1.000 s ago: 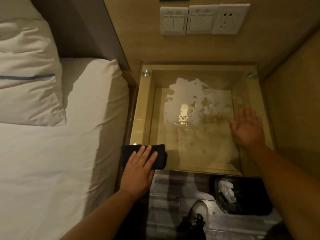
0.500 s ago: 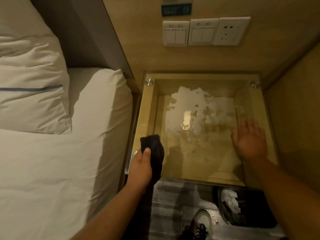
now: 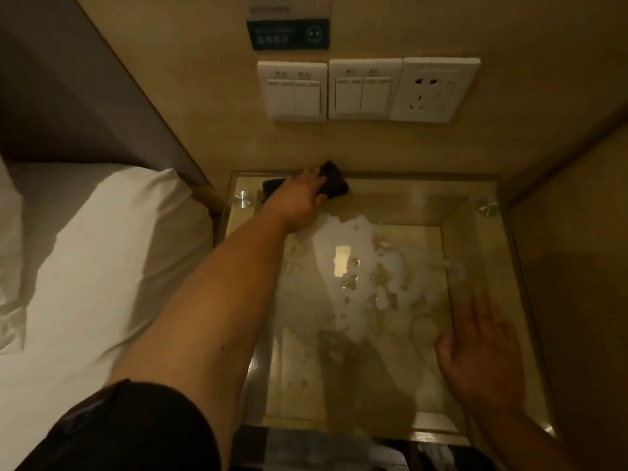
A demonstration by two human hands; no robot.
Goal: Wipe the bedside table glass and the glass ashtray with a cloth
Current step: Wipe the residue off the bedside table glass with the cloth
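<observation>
The bedside table's glass top (image 3: 424, 198) fills the lower right, with a wet, streaky patch (image 3: 367, 266) across its middle. A dark cloth (image 3: 334, 183) lies at the far left of the glass, against the back wall. My left hand (image 3: 299, 198) is stretched out over it and presses it down with the fingers lying on the cloth. My right hand (image 3: 482, 351) rests flat on the near right part of the glass, fingers straight and spread. No ashtray is in view.
The white bed (image 3: 95, 266) runs along the left of the table. Two switch plates (image 3: 329, 88) and a socket (image 3: 433, 88) sit on the wall above, under a small dark sign (image 3: 289, 32). A wooden side wall (image 3: 577, 266) closes the right.
My left hand lifted the cloth from the near left corner of the glass and carried it to the far left corner by the wall. My right hand stayed on the glass.
</observation>
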